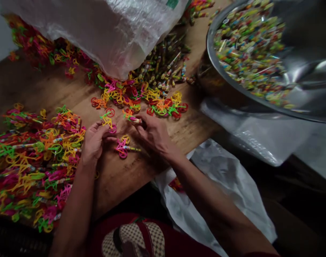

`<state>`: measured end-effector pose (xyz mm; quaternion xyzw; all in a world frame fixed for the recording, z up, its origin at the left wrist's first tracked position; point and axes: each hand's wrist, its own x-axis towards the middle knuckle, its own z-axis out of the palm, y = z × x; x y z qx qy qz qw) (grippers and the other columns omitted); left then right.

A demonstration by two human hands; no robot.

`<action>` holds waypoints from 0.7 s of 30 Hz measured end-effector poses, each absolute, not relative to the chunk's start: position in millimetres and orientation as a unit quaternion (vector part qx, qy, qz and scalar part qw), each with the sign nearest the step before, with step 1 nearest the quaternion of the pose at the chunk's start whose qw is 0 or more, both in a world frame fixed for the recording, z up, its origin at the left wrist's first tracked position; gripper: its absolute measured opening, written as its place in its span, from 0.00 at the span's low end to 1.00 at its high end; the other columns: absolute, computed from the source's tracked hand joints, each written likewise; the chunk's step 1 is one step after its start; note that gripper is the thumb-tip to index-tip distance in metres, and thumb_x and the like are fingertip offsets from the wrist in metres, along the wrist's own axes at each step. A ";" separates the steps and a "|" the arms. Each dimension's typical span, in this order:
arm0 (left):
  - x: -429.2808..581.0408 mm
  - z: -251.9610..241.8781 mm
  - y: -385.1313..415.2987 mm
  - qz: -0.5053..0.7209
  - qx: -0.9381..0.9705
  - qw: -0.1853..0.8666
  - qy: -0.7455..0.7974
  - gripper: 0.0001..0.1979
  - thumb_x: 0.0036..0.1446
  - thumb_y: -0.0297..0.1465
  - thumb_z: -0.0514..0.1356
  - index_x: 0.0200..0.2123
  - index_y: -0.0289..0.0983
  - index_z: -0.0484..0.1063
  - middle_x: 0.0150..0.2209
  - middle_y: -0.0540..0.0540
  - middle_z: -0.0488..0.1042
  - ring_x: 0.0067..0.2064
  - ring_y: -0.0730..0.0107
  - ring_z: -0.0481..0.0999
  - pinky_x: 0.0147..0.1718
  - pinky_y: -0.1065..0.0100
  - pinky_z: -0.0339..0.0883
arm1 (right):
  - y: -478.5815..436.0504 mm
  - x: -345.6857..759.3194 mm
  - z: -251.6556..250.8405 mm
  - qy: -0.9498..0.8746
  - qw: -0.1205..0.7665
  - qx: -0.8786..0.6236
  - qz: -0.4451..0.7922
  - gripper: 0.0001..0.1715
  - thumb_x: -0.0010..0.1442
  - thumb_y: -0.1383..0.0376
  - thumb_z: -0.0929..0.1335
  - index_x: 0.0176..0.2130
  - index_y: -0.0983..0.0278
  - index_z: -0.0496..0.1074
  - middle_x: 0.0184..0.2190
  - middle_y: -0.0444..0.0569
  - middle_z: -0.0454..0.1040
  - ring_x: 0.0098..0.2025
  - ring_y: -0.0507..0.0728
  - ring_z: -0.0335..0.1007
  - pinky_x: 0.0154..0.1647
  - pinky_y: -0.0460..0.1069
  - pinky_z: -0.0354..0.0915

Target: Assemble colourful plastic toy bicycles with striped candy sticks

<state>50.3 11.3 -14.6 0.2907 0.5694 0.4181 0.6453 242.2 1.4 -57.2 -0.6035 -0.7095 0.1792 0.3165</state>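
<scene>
Between the fingers of my left hand (94, 139) is a small plastic toy bicycle (107, 122) with a yellow frame, a red wheel and a magenta wheel. My right hand (153, 132) pinches a short candy-filled tube (136, 120) with a magenta end, partly hidden by the fingers. Between and below the hands, a pink toy bicycle (122, 145) with a candy tube attached lies on the wooden table (125, 182). Just beyond the hands are loose toy bicycles (165, 106) in mixed colours.
At left spreads a big heap of bicycles with tubes (45, 157). A white plastic sack (109, 35) lies over more bicycles at the back, beside loose candy tubes (165, 64). A metal basin (227, 80) holding many small wrapped pieces stands right. White plastic bags (219, 178) hang below the table edge.
</scene>
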 end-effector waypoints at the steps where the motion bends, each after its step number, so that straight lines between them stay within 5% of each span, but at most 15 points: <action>1: 54.0 -15.3 8.9 0.408 0.281 0.668 0.555 0.16 0.48 0.27 0.68 0.39 0.35 0.67 0.34 0.46 0.81 0.28 0.68 0.81 0.23 0.72 0.74 | -7.0 247.7 -59.3 -0.697 0.349 -0.596 0.193 0.13 0.61 0.66 0.64 0.43 0.64 0.75 0.35 0.51 0.80 0.34 0.57 0.74 0.37 0.49 0.65; 4: 65.0 -18.4 2.6 0.383 0.268 0.718 0.516 0.16 0.49 0.25 0.69 0.40 0.34 0.68 0.36 0.45 0.81 0.32 0.66 0.83 0.25 0.73 0.75 | -27.3 261.8 -70.0 -0.676 0.403 -0.583 0.203 0.13 0.62 0.63 0.64 0.44 0.62 0.75 0.36 0.49 0.80 0.36 0.56 0.76 0.39 0.50 0.68; 10: 67.7 -23.1 -6.4 0.387 0.247 0.728 0.509 0.12 0.52 0.22 0.66 0.40 0.33 0.70 0.36 0.43 0.81 0.40 0.64 0.84 0.38 0.68 0.79 | -51.4 277.6 -84.4 -0.665 0.300 -0.673 0.123 0.17 0.63 0.59 0.65 0.48 0.64 0.75 0.40 0.55 0.81 0.39 0.62 0.76 0.40 0.54 0.70; 13: 67.5 -23.0 -10.2 0.385 0.243 0.721 0.522 0.10 0.53 0.22 0.65 0.39 0.33 0.70 0.36 0.42 0.81 0.40 0.64 0.84 0.42 0.66 0.79 | -56.5 273.4 -72.0 -0.663 0.348 -0.652 0.119 0.21 0.67 0.56 0.64 0.54 0.63 0.72 0.44 0.57 0.79 0.42 0.62 0.75 0.43 0.56 0.71; 16: 73.1 -20.4 -12.8 0.378 0.245 0.720 0.528 0.06 0.56 0.25 0.64 0.37 0.33 0.70 0.35 0.43 0.81 0.38 0.65 0.84 0.40 0.66 0.80 | -55.2 260.7 -55.3 -0.685 0.400 -0.585 0.169 0.20 0.71 0.60 0.58 0.51 0.62 0.74 0.42 0.56 0.78 0.44 0.60 0.74 0.47 0.56 0.71; 21: 81.0 -13.3 -17.2 0.339 0.254 0.739 0.524 0.04 0.58 0.27 0.64 0.36 0.33 0.71 0.32 0.44 0.81 0.33 0.65 0.83 0.28 0.72 0.78 | -48.8 245.5 -49.2 -0.636 0.478 -0.517 0.317 0.10 0.67 0.62 0.65 0.42 0.62 0.76 0.37 0.49 0.79 0.40 0.56 0.76 0.44 0.52 0.71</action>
